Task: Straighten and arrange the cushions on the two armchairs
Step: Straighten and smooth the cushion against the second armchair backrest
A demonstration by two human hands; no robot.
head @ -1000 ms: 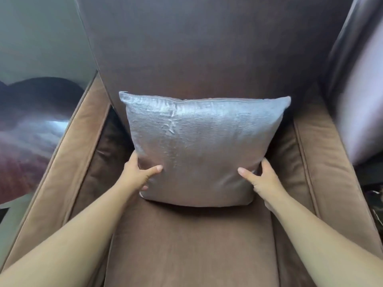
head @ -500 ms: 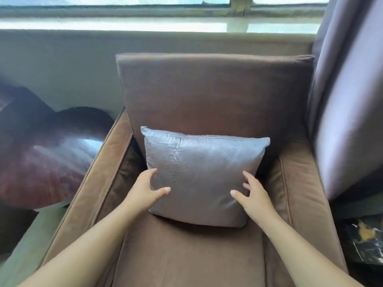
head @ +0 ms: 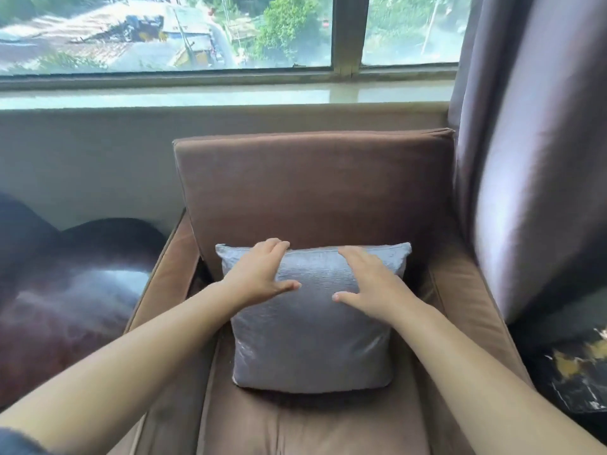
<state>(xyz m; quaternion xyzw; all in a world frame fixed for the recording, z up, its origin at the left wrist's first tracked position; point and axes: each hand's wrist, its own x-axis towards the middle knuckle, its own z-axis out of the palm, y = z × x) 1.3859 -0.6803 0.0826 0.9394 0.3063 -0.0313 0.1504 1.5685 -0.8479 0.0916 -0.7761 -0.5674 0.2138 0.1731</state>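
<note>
A silver-grey square cushion point(head: 308, 343) stands upright on the seat of a brown armchair point(head: 312, 188), leaning against its backrest. My left hand point(head: 259, 274) lies flat on the cushion's upper left, fingertips over the top edge, fingers spread. My right hand point(head: 371, 284) rests flat on the upper right face of the cushion, fingers spread. Neither hand grips the fabric. Only this one armchair is in view.
A dark glossy wooden table point(head: 65, 290) sits left of the chair. A purple-grey curtain point(head: 532, 159) hangs close on the right, above a dark marbled surface point(head: 578, 366). Behind the chair are a low wall and a window point(head: 164, 31).
Both hands left the cushion's lower sides and slid up to lie flat on its upper part. The view pulled back and tilted up, showing the window.
</note>
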